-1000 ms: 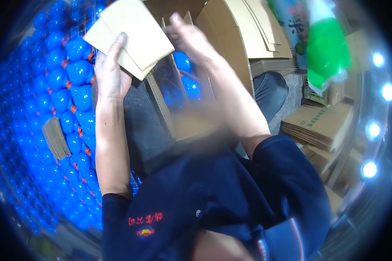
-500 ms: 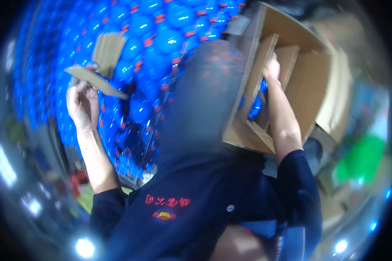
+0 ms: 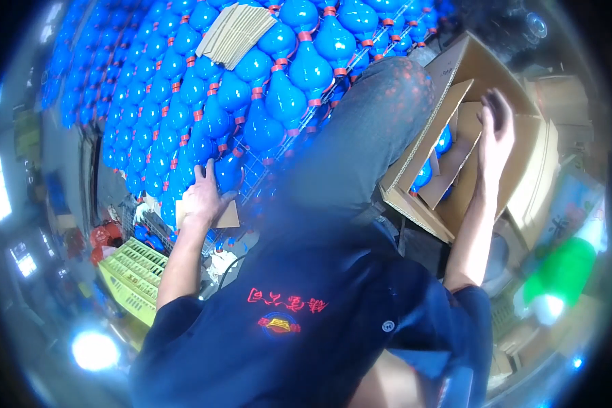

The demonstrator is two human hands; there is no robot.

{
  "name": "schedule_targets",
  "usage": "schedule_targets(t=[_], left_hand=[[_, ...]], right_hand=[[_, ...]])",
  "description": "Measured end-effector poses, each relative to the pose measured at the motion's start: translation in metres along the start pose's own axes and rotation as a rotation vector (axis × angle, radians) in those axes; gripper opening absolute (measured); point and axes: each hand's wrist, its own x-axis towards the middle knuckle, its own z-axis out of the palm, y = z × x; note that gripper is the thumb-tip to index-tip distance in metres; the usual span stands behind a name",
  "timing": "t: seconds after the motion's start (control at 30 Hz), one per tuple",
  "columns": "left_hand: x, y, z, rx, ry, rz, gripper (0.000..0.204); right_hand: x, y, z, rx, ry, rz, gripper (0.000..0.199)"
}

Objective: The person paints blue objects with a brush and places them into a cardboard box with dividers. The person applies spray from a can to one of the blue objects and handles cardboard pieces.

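My left hand (image 3: 202,194) rests by the near edge of the rows of glossy blue gourd-shaped pieces, fingers stretched toward one blue gourd (image 3: 228,171). Under that hand lies a flat cardboard piece (image 3: 228,216), partly covered by the palm and wrist. My right hand (image 3: 499,132) is raised over an open cardboard carton (image 3: 517,170), fingers apart and holding nothing visible. Inside the carton stand cardboard dividers (image 3: 464,146), with a few blue gourds (image 3: 423,174) between them. A fanned stack of cardboard strips (image 3: 236,34) lies on top of the gourds farther off.
My leg (image 3: 360,129) stretches between the gourd rows and the carton. Wire mesh (image 3: 257,178) shows at the rows' near edge. A yellow-green plastic crate (image 3: 134,275) stands at left. Folded cardboard (image 3: 538,187) leans right of the carton, near a green-and-white object (image 3: 561,279).
My left hand has come down nearer me, from holding up a cardboard piece to lying low with one beneath it. My right hand has risen out from between the carton's dividers.
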Motion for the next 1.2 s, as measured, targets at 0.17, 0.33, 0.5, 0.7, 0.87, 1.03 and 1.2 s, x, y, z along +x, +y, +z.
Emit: schedule_targets(t=[0.17,0.33,0.5,0.7,0.87,1.03,1.2], left_hand=[[0.003,-0.025,0.035,-0.234,0.215,0.053,0.099],[-0.027,-0.049,0.008,-1.218,-0.214,0.179,0.072],[-0.031,-0.112,0.011,-0.914,0.158,0.064,0.066],[-0.018,-0.236,0.124,-0.256,-0.084,-0.335,0.122],[0.007,-0.215,0.14,-0.22,-0.003,-0.432,0.122],[-0.02,-0.219,0.167,-0.501,0.32,-0.365,0.107],[-0.051,-0.223,0.208,-0.965,0.45,-0.753,0.089]], right_hand=[[-0.09,-0.087,0.062,-0.025,-0.215,-0.203,0.026],[-0.161,-0.105,0.152,0.721,-0.75,0.41,0.039],[-0.183,-0.109,0.214,1.405,-1.22,1.384,0.07],[-0.172,-0.107,0.185,1.37,-1.001,1.446,0.043],[-0.163,-0.098,0.168,1.451,-0.934,1.18,0.047],[-0.148,-0.07,0.148,1.65,-1.105,1.03,0.088],[-0.133,-0.064,0.118,1.726,-1.105,0.926,0.09]])
